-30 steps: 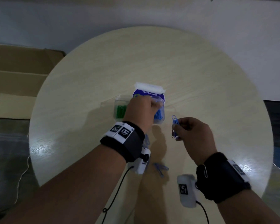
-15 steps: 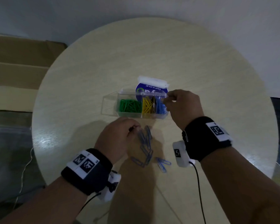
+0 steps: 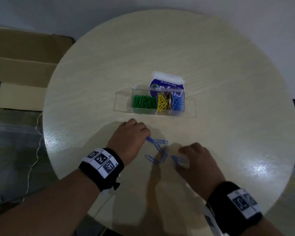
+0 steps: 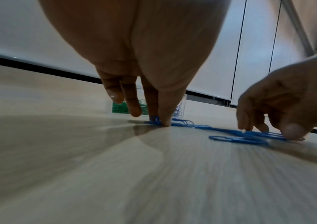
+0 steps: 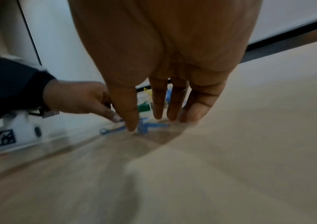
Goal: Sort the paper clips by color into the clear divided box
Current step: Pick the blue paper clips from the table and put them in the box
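Observation:
The clear divided box (image 3: 157,111) stands mid-table and holds green clips (image 3: 144,102), yellow clips (image 3: 162,103) and blue clips (image 3: 177,103) in separate compartments. Several loose blue paper clips (image 3: 157,150) lie on the round table (image 3: 228,82) in front of it. My left hand (image 3: 147,137) is at their left end, thumb and forefinger pinching one blue clip (image 4: 154,119) against the tabletop. My right hand (image 3: 180,159) reaches down at the right end. Its thumb (image 5: 132,125) and straight fingers touch the clips (image 5: 150,126) with a gap between them. That view is blurred.
A packet of wipes (image 3: 167,79) with a blue label lies right behind the box. A clear flat panel (image 3: 122,103) extends from the box's left side. Cardboard boxes (image 3: 20,68) and a cable (image 3: 34,150) lie on the floor to the left.
My right hand has come back from the box's blue compartment to the loose clips. My left hand left the box a second ago and stays down at the clips.

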